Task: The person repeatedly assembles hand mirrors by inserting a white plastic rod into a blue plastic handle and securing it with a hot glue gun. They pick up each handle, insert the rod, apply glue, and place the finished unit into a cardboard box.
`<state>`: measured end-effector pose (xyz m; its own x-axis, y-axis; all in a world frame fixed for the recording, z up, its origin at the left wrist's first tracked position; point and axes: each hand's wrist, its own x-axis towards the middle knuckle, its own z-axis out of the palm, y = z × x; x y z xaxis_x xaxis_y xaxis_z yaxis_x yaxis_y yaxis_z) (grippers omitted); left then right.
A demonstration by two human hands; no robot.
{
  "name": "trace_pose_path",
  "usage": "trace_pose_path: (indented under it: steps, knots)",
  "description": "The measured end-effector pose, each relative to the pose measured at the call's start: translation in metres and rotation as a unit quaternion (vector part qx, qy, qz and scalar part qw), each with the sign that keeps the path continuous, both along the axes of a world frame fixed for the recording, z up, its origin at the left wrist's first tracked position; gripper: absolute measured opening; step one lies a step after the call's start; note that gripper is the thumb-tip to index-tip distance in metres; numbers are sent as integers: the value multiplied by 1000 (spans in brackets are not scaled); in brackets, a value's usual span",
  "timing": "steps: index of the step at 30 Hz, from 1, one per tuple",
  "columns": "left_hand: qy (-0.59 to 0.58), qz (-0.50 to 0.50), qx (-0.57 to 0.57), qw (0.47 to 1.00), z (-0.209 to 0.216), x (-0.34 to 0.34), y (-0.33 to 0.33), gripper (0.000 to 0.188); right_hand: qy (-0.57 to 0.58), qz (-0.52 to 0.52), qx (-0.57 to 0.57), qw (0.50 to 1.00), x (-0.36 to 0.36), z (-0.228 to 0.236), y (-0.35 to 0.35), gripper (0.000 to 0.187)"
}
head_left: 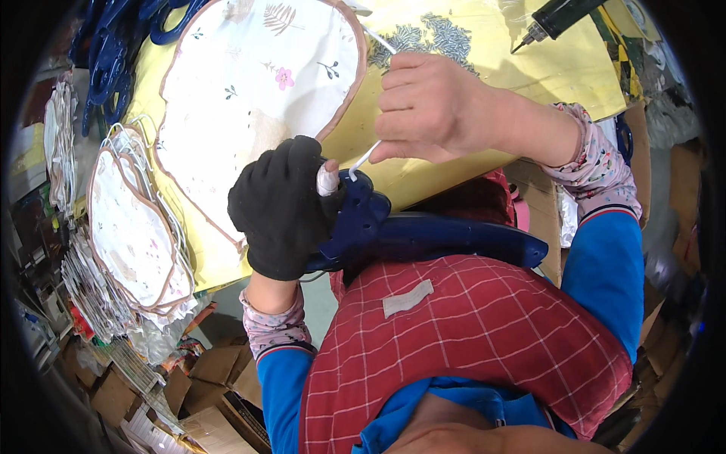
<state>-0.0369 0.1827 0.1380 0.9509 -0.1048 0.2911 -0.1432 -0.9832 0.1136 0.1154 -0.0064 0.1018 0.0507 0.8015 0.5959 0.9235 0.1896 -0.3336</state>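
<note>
My left hand (278,208), in a black glove with a fingertip wrapped in white, is closed on a dark blue plastic part (439,236) with a long curved arm, held against my apron. My bare right hand (431,107) is clenched around a thin white rod (364,160). The rod's lower, bent end meets the top of the blue part; I cannot tell how deep it sits. Its upper end (380,39) runs toward the edge of a large oval fabric panel (257,91), white with printed flowers and a brown border. The panel lies beyond my left hand.
On the yellow tabletop (491,98) lies a heap of small metal screws (431,41). A black power screwdriver (556,19) points in from the upper right. More blue plastic parts (106,64) lie far left. Similar fabric panels (132,227) are stacked left; cardboard boxes (215,424) stand below.
</note>
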Motion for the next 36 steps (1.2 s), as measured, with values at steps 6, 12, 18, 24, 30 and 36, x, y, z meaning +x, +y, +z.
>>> trace_pose_path:
  steps: [6, 12, 18, 24, 30, 36]
  knots:
    - [2, 3, 3, 1000, 6, -12, -2, 30, 10, 0, 12, 1000, -7, -4, -5, 36]
    - [35, 25, 9, 999, -8, -12, 7, 21, -38, -63, 0, 997, -24, -14, 2, 32]
    - [117, 51, 16, 992, -23, 14, 11, 25, -78, -185, -45, 979, -52, -31, 14, 13]
    - [94, -44, -77, 992, -49, 87, 13, 23, -60, -153, 2, 986, 47, -45, -15, 15]
    - [63, -113, -173, 976, -69, 139, 25, 10, 165, -251, -109, 947, 92, -51, -12, 15]
    - [122, -169, -48, 977, -69, 166, 26, 19, 138, -228, -199, 943, 102, -53, -1, 11]
